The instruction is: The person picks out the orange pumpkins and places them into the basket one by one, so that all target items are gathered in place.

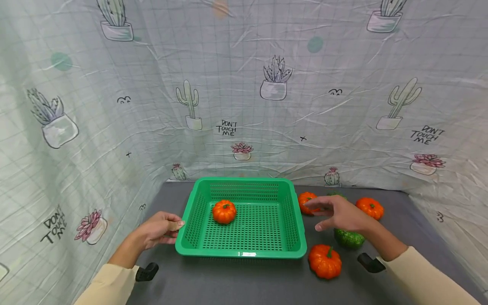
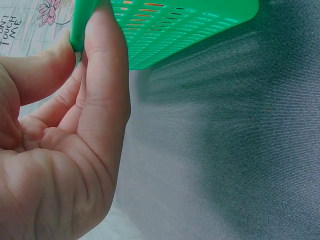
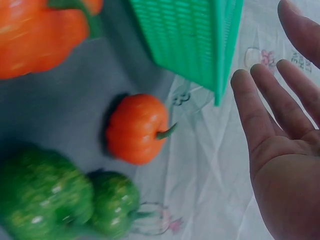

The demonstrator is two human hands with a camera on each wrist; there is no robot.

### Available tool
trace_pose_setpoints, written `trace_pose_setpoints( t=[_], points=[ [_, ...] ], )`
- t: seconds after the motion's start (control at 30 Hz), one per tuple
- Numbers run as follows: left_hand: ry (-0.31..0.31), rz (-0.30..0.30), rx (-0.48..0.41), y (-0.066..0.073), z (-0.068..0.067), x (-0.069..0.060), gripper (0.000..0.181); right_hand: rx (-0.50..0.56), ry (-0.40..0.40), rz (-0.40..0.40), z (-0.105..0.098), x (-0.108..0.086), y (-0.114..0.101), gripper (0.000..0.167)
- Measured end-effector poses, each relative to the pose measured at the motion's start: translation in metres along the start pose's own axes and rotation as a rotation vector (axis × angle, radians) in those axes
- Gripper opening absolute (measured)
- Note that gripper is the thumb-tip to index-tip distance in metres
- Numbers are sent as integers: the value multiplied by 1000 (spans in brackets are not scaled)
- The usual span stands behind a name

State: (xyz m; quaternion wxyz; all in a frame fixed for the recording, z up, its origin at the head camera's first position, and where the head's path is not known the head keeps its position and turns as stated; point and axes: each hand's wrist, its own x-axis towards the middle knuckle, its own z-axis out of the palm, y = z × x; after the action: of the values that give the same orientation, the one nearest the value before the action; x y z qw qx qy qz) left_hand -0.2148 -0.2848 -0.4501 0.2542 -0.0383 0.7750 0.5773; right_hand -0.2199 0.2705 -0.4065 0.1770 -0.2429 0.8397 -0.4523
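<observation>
A green basket (image 1: 244, 253) stands on the grey table with one orange pumpkin (image 1: 224, 212) inside, left of its middle. My left hand (image 1: 162, 230) pinches the basket's left rim between thumb and fingers; the left wrist view shows the hand (image 2: 75, 125) close up at the green rim (image 2: 80, 25). Beyond the basket's right side, my right hand (image 1: 339, 214) hovers with fingers spread and nothing in them. It partly covers an orange pumpkin (image 1: 306, 199) and a green one (image 1: 348, 239). In the right wrist view the hand (image 3: 285, 145) is apart from the orange pumpkin (image 3: 137, 129).
Another orange pumpkin (image 1: 325, 261) lies by the basket's near right corner, and one more (image 1: 370, 207) at the far right. The right wrist view shows two green pumpkins, one large (image 3: 45, 195) and one small (image 3: 115, 204). Patterned cloth (image 1: 244, 110) hangs behind and beside the table.
</observation>
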Motion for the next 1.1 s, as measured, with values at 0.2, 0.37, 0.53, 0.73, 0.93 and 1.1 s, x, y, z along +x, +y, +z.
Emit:
trace_pose_setpoints(
  t=[0.2, 0.37, 0.53, 0.73, 0.93, 1.1],
  points=[
    [-5, -3, -7, -2, -2, 0, 19, -29, -2, -14, -1, -23, 19, 66],
    [-10, 4, 4, -2, -4, -1, 22, -11, -18, -20, 6, -39, 39, 64],
    [-21, 5, 5, -2, -4, -1, 21, 45, -11, -23, 20, -53, 61, 71],
    [-19, 2, -10, -1, -3, 1, 19, 39, 34, -43, 38, -63, 80, 79],
    [-12, -4, -26, -3, -1, 2, 19, 99, 26, -39, 54, -68, 91, 84],
    [-9, -6, -25, -3, 0, 3, 19, 120, 42, -46, 67, -69, 100, 84]
  ],
)
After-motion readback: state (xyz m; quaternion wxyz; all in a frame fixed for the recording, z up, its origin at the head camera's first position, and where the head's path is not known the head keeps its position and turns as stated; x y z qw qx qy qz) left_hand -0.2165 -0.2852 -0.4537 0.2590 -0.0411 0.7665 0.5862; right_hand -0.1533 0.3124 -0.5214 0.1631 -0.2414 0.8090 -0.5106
